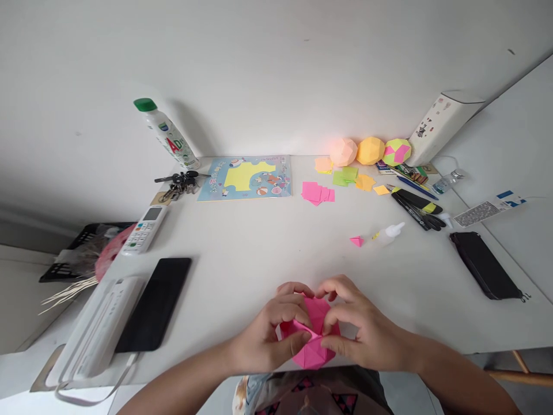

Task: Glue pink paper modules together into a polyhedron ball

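A pink folded-paper ball [314, 353] sits between my hands at the front edge of the table, with an opening on its left side. My left hand [274, 328] grips its left side, thumb and fingers at the opening. On the right side, my right hand [360, 325] pinches the paper near the ball's middle. Fingers cover parts of the ball. Beyond my right hand lies a small pink folded piece [356, 241], beside a white glue bottle [387, 233] lying on its side. Farther back is a stack of pink paper squares [317, 193].
Finished paper balls [370, 150] line the wall near a white box [444, 124]. A utility knife [417, 200], scissors [432, 222] and black pouch [488, 265] lie right. Left are a phone [155, 305], power strip [103, 325], remote [146, 229], keys [181, 183] and bottle [173, 138].
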Tool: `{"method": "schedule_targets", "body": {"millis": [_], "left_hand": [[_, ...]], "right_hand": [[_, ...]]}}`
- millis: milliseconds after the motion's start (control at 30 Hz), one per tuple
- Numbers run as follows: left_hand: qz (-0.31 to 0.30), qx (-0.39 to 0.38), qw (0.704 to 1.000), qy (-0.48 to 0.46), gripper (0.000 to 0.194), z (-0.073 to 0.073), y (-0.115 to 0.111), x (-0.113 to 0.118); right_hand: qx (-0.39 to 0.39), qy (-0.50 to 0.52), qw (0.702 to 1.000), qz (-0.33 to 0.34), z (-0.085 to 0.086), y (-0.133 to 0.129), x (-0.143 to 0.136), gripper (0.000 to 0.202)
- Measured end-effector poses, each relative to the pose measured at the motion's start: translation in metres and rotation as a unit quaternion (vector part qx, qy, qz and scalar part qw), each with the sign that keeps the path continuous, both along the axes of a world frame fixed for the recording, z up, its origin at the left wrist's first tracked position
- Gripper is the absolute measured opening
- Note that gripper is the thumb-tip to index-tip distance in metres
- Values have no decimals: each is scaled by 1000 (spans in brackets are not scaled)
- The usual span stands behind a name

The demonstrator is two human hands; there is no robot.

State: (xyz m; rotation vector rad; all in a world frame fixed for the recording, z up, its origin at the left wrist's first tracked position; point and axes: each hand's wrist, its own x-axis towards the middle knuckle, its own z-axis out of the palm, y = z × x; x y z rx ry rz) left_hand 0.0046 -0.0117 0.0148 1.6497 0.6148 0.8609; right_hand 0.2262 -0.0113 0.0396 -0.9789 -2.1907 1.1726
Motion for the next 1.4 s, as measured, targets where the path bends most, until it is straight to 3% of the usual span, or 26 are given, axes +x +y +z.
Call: {"method": "schedule_targets", "body": {"millis": [167, 367, 533, 733, 933, 1400], "left_hand": [[8, 15, 1000, 2, 9, 0, 0, 1], [16, 23, 1000, 0, 10, -4, -1, 1], [22, 24, 999, 14, 9, -8, -3, 0], [14, 32, 999, 9, 8, -5, -2, 2], [13, -16, 1000, -13, 9, 1, -2, 3], [18, -26, 999, 3, 10, -4, -4, 1]], "right_hand": [[22, -8, 1000, -1, -2, -7, -1, 15], [-77, -88, 993, -9, -2, -6, -3, 34], [-119, -77, 990, -29, -4, -6, -2, 25], [-98, -32, 993, -57, -6, -11, -4, 22], [-67, -26, 995, -73, -2, -11, -10, 22], [-34, -112, 993, 10, 2, -6, -6, 29]]}}
